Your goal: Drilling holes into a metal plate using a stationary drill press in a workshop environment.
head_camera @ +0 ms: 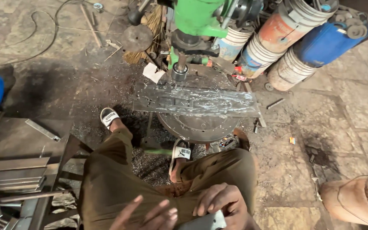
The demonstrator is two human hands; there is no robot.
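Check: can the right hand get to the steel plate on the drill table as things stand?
Probably yes. The right hand rests on a small metal piece at the lap, and nothing stands between it and the steel plate; only the knees and sandalled feet lie below that path.

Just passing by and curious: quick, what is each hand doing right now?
Left hand: open, fingers spread over the lap, holding nothing.
Right hand: closed on a small grey metal piece.

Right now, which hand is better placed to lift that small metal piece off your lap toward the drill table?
The right hand: its fingers already rest on the small metal piece at the lap. The left hand lies open beside it, holding nothing. The long metal plate lies on the drill table ahead.
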